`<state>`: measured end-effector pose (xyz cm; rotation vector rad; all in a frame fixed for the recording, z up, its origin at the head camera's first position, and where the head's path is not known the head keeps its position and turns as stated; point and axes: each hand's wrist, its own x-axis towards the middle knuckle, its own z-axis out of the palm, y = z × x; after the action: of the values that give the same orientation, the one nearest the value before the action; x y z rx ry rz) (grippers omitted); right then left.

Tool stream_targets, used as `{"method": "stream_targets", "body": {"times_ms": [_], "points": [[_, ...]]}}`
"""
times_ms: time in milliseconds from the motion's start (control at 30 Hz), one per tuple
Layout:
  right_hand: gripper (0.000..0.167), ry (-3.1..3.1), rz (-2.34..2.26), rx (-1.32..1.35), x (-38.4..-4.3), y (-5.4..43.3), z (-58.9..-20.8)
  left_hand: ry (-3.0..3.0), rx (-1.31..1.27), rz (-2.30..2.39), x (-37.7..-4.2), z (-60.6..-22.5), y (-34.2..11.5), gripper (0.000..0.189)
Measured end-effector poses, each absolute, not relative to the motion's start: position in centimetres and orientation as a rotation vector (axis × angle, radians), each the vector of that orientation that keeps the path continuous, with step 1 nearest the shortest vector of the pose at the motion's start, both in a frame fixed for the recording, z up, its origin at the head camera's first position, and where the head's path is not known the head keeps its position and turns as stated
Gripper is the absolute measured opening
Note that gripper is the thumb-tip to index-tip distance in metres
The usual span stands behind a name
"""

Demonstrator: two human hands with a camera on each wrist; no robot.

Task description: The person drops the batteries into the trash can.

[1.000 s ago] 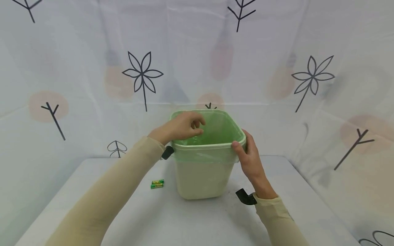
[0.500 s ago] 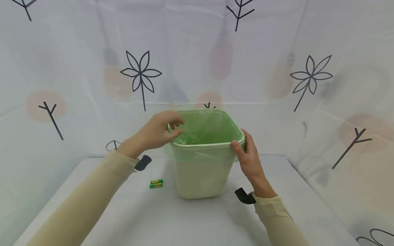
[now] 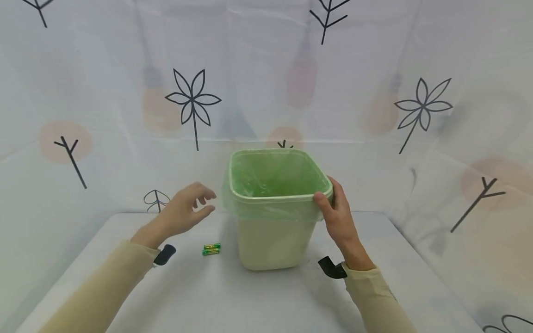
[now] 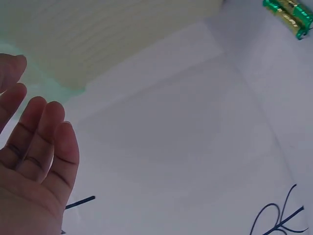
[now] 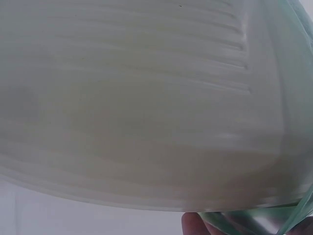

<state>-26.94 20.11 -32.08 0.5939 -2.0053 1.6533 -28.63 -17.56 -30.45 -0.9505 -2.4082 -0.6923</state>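
Note:
A pale green trash bin (image 3: 275, 243) stands upright on the table, lined with a thin green plastic bag (image 3: 266, 210) folded over its rim. My right hand (image 3: 339, 217) grips the bin's rim at the near right corner, thumb on the front and fingers around the side. In the right wrist view, fingertips (image 5: 194, 224) show beside the bag under the bin's wall. To the left of the bin, my left hand (image 3: 181, 212) is in the air, fingers loosely bent and holding nothing. Two green and gold batteries (image 3: 211, 249) lie on the table below and right of it.
The white table (image 3: 258, 305) reaches back to a white cloth backdrop (image 3: 258, 69) with drawn flowers and twigs. Cloth also hangs along both sides. A black band (image 3: 165, 255) sits at the left wrist, another black band (image 3: 332, 267) at the right.
My left hand has moved from over the bin's opening out to the left and down, away from the rim. The right hand keeps its grip, and the bin and batteries stay in place.

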Motion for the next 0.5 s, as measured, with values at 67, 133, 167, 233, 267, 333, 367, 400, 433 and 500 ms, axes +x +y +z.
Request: {"method": "stream_targets", "body": {"times_ms": [67, 133, 167, 233, 267, 333, 367, 400, 433, 500], "points": [[0.053, -2.008, 1.659, 0.602, -27.0, 20.1, -32.1, -2.462, -0.928, -0.707, -28.5, -31.8, -17.9, 0.024], [0.052, -2.003, 1.664, 0.601, -27.0, 20.1, -32.1, -2.507, -0.91, -0.721, -28.4, -33.0, -18.1, 0.024], [0.052, -1.998, 1.669, 0.6, -27.0, 20.0, -32.1, -2.531, -0.896, -0.731, -28.4, -33.5, -18.2, 0.024], [0.052, -1.989, 1.677, 0.597, -27.0, 20.0, -32.1, -2.578, -0.87, -0.738, -28.5, -34.6, -18.3, 0.024], [0.052, -1.987, 1.674, 0.596, -27.0, 20.0, -32.0, -2.601, -0.86, -0.739, -28.6, -35.1, -18.4, 0.024], [0.052, -1.989, 1.667, 0.593, -27.0, 20.1, -32.0, -2.641, -0.848, -0.736, -28.8, -36.3, -18.4, 0.024], [0.052, -1.992, 1.669, 0.594, -27.0, 20.1, -32.0, -2.67, -0.837, -0.736, -28.8, -36.9, -18.4, 0.024], [0.053, -1.996, 1.667, 0.592, -27.0, 20.1, -32.0, -2.694, -0.835, -0.727, -28.9, -37.5, -18.4, 0.024], [0.053, -2.002, 1.665, 0.591, -27.0, 20.1, -32.0, -2.717, -0.837, -0.721, -29.0, -38.1, -18.4, 0.023], [0.053, -2.011, 1.66, 0.587, -26.9, 20.2, -32.1, -2.755, -0.853, -0.72, -29.1, -39.2, -18.3, 0.023]]}}
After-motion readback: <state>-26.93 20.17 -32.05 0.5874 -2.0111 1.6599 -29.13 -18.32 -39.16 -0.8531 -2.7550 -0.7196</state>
